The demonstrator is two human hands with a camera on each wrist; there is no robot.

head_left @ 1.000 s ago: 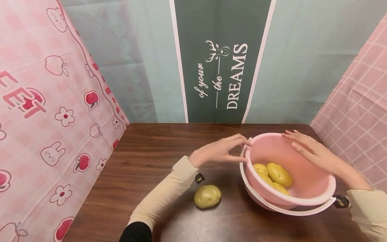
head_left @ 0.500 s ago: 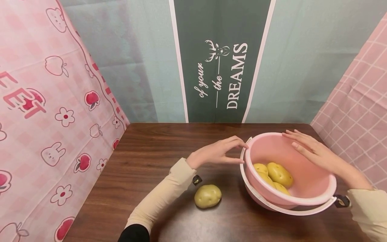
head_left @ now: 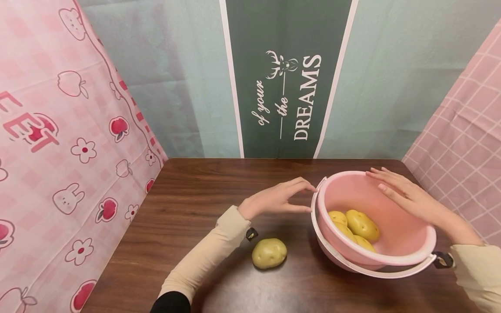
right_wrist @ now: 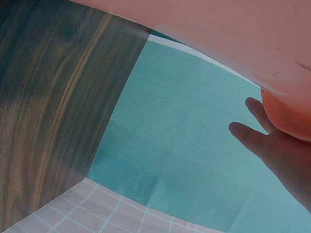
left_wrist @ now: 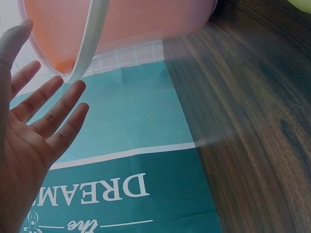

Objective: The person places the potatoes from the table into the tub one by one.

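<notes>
A pink bucket (head_left: 403,226) with a white handle (head_left: 407,273) hanging down its near side stands at the right of the table. Inside lie several yellow potatoes (head_left: 362,226). My left hand (head_left: 274,201) is at the bucket's left side, its fingers and thumb spread, fingertips just outside the rim; the left wrist view shows the palm and extended fingers (left_wrist: 58,116) holding nothing. Across the far right rim lies my right hand (head_left: 411,198), fingers extended over the edge. One more potato (head_left: 269,253) rests on the table, left of the bucket.
The dark wood table (head_left: 188,243) ends at a blue-green cloth backdrop (head_left: 188,87) with printed lettering. A pink patterned cloth (head_left: 78,182) hangs on the left, and a pink checked cloth (head_left: 462,130) hangs close beyond the bucket on the right.
My left hand has come off the bucket rim and drawn slightly to the left. My right hand, the bucket and the potatoes stay where they were.
</notes>
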